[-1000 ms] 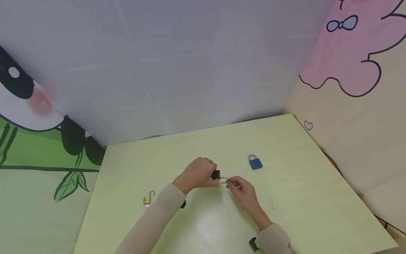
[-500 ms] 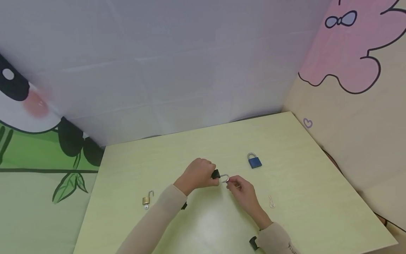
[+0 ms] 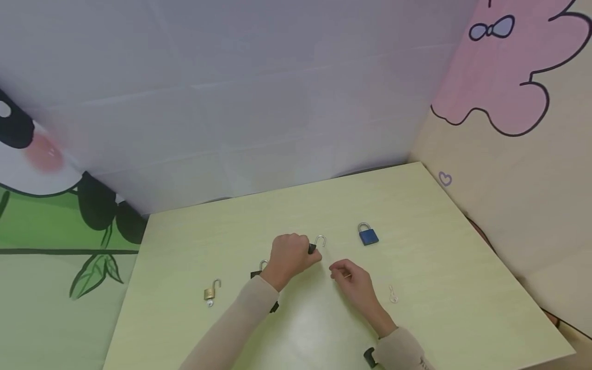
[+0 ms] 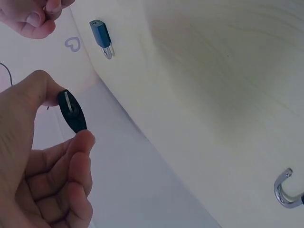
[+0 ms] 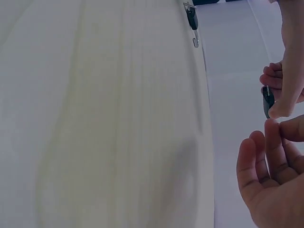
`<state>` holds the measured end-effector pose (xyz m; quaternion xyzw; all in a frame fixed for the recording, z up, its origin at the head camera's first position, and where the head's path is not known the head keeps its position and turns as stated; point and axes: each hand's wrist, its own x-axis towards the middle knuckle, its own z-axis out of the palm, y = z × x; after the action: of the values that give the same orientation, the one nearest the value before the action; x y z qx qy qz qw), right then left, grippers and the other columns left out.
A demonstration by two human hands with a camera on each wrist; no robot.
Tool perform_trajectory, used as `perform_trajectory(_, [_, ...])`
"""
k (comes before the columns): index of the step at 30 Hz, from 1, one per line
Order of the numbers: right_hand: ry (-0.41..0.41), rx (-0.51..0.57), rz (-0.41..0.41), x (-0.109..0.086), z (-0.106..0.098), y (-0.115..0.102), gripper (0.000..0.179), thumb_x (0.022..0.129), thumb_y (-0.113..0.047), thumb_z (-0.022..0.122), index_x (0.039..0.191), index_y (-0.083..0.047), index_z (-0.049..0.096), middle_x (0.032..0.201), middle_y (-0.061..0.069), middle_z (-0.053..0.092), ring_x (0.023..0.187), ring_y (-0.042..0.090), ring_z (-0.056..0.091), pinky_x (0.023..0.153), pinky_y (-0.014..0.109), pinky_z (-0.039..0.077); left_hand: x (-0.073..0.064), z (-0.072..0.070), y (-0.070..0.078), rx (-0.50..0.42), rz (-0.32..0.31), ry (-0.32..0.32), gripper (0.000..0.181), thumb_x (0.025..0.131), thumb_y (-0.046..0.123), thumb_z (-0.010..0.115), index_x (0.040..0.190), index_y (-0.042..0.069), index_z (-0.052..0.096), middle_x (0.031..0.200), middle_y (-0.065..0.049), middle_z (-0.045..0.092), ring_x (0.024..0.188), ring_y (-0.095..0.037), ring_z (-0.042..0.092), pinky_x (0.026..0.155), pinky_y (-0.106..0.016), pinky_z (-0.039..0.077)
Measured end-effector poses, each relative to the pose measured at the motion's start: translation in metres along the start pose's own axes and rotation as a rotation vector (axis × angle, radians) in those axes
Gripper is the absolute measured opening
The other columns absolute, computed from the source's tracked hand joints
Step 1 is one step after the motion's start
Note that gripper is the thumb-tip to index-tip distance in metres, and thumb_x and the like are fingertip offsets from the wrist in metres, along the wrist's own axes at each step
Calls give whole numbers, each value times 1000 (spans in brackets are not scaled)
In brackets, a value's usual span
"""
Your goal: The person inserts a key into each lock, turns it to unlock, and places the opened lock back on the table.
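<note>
My left hand (image 3: 289,257) pinches a black padlock (image 3: 311,248) between thumb and fingertips. Its silver shackle (image 3: 321,239) stands open, hooked end away from me. The left wrist view shows the padlock's narrow dark end (image 4: 71,111) between thumb and forefinger. Apart from it, nearer me and to the right, hovers my right hand (image 3: 355,282). Its thumb and forefinger tips come together, with the other fingers loosely bent (image 5: 268,161) and nothing visible between them. Beyond both hands lies a blue padlock (image 3: 368,236), shackle closed.
A second black padlock (image 3: 256,274) with a raised shackle is partly behind the left forearm. At the left rests an opened brass padlock (image 3: 209,293) with a key in it. A small key (image 3: 393,295) lies at right on the pale table (image 3: 439,257).
The right fingers have let go of the padlock's shackle. My left hand has turned the black padlock so the shackle points away, and the second black padlock has come into view.
</note>
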<state>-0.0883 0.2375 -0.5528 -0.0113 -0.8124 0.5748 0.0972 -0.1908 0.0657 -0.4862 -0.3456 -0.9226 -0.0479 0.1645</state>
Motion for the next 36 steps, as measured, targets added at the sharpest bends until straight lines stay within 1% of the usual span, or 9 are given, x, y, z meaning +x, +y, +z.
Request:
perform_trajectory(3, [-2,3,3,-1,-2,1,9,94,-3,65,98,-8,71,85,2,70,77,15,65,68,24,51,2,3,6,-15,-110,-75,50,79,36,66,51,19,28,51,9,13,48,-7,13,41,-23,13])
perform_trajectory(5, [2,6,5,-1,-4,2,8,94,-3,66,98,-8,71,85,2,70,77,15,65,68,24,51,4,6,9,-22,-151,-111,50,79,37,66,50,19,29,50,9,14,47,-8,14,41,-24,14])
perform_trajectory(8, [-1,-9,28,-3,-4,3,8,94,-4,66,98,-8,71,84,-2,70,77,14,65,68,25,51,4,13,12,-39,-191,-154,49,79,38,65,50,18,30,49,8,14,46,-8,14,41,-24,14])
perform_trajectory(13, [-11,-25,46,-6,-6,8,7,95,-5,65,98,-9,71,83,-5,69,78,12,64,68,25,51,-1,27,12,-56,-245,-213,47,80,38,65,52,17,34,49,7,17,45,-9,17,42,-26,17])
perform_trajectory(18, [13,-69,40,-7,-11,13,7,94,-5,66,97,-10,71,84,-6,69,78,12,64,69,25,52,-6,45,8,-75,-272,-238,44,80,36,65,52,16,38,47,7,22,44,-10,23,42,-27,21])
perform_trajectory(22, [25,-76,54,-6,-16,15,7,94,-5,67,97,-9,71,83,-5,69,78,12,64,70,25,52,-9,55,6,-93,-292,-268,45,81,35,66,51,17,37,48,7,21,45,-10,24,43,-28,21])
perform_trajectory(26, [33,-76,54,-6,-21,17,6,94,-6,67,97,-7,72,83,-5,70,76,12,64,68,25,52,-12,59,6,-110,-305,-279,46,81,34,66,51,17,35,49,7,20,47,-11,23,43,-28,21])
perform_trajectory(30, [46,-96,60,-5,-27,19,7,93,-6,67,97,-8,72,82,-8,69,75,9,64,68,25,52,-11,62,7,-120,-307,-281,45,80,33,66,52,17,35,50,7,19,47,-11,22,43,-28,21])
perform_trajectory(36, [61,-138,74,-5,-40,21,7,93,-6,68,97,-11,71,83,-8,68,77,11,63,69,27,51,-10,66,8,-124,-311,-290,47,83,39,65,52,18,37,50,7,26,47,-12,27,42,-29,24])
